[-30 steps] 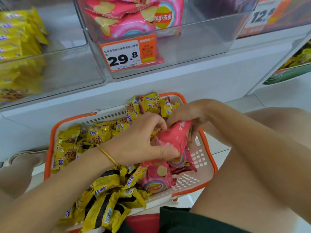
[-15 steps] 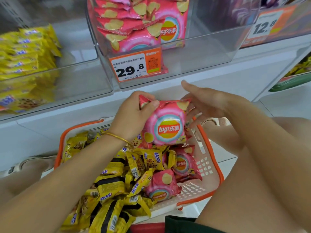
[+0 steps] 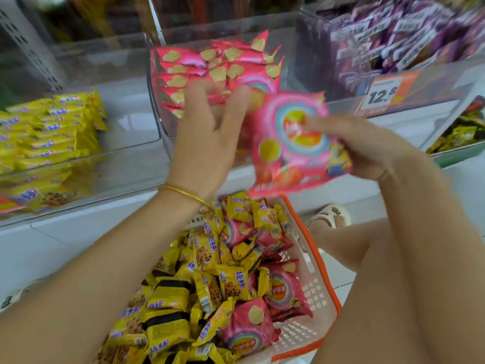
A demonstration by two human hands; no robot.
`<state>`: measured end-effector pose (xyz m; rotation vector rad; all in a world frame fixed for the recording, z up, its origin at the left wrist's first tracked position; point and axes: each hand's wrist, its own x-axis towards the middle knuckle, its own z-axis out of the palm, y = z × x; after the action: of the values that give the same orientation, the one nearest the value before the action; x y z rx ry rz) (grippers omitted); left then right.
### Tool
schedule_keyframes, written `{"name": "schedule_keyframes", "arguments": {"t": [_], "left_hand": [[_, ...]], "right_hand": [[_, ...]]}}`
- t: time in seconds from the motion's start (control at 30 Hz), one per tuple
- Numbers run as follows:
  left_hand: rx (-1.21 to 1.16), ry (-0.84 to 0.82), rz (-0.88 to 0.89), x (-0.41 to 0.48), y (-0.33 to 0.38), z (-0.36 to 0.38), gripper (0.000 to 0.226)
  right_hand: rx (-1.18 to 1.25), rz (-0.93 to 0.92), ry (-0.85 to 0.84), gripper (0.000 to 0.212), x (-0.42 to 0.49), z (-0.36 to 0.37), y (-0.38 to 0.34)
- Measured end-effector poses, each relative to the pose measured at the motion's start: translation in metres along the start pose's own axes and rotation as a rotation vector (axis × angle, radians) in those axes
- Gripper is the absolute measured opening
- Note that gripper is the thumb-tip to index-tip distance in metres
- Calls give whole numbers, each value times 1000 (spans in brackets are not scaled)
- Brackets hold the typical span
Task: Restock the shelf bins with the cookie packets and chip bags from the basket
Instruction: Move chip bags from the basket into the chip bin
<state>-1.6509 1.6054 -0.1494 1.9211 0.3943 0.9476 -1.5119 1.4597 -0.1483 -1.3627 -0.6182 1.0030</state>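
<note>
My right hand (image 3: 367,145) grips a pink chip bag (image 3: 286,143) by its right side and holds it up in front of the shelf. The bag is blurred and tilted. Beside its upper left corner is my left hand (image 3: 207,143), fingers spread and loose, in front of the clear middle bin (image 3: 157,119); whether it touches the bag is unclear. Pink chip bags (image 3: 217,61) are stacked in that bin. Below, the orange-rimmed basket (image 3: 315,261) holds several yellow cookie packets (image 3: 210,285) and pink chip bags (image 3: 249,327).
A clear bin on the left holds yellow cookie packets (image 3: 52,127). The bin on the right holds purple packets (image 3: 380,43) behind a 12.8 price tag (image 3: 380,94). My bare knees flank the basket, and a sandalled foot (image 3: 330,214) rests past its far right corner.
The chip bag rose out of the basket to shelf height. My left hand let go of it and my right hand took hold of its right side. The view tilted up.
</note>
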Motion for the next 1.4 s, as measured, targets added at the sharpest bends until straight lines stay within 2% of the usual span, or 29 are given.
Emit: {"name": "schedule_keyframes", "arguments": {"t": [0.07,0.13,0.2,0.23,0.3,0.37,0.4,0.47,0.53,0.6,0.7,0.87,1.07,1.2,1.4], "left_hand": [[172,56,204,23,11,-2,13],[475,28,347,50,8,-3,17],[772,-141,353,80,-5,0,32],[873,-238,315,90,-9,3,41],[1005,-382,230,104,-14,8,61],[1082,-481,118,111,-23,10,65],[1107,-524,46,112,-28,10,61],[1138,-577,-72,109,-33,10,59],[1150,-581,-107,107,-36,8,65],[1157,-597,-130,107,-36,8,69],[1164,-626,-173,105,-31,8,68],[1180,-637,-181,103,-28,8,68],[1184,-623,-199,101,-29,10,69],[1175,-591,-177,99,-26,11,68],[1137,-487,-43,88,-21,7,55]], "right_hand": [[70,-53,90,38,9,-11,-29],[92,-138,206,23,23,-14,-53],[-2,-208,352,9,46,-13,-69],[-103,-211,412,11,61,-14,-73],[-351,-173,461,28,87,-17,-77],[-530,-109,461,54,107,-20,-74],[-579,-85,445,60,114,-21,-71],[-654,-50,357,50,126,-23,-63],[-788,11,268,32,132,-24,-57],[-857,68,248,37,135,-27,-52],[-743,112,274,56,139,-33,-52],[-525,105,224,53,144,-26,-51],[-476,231,154,42,139,-18,-39],[-477,230,205,44,136,-21,-41],[-654,165,368,39,119,-21,-56]]}}
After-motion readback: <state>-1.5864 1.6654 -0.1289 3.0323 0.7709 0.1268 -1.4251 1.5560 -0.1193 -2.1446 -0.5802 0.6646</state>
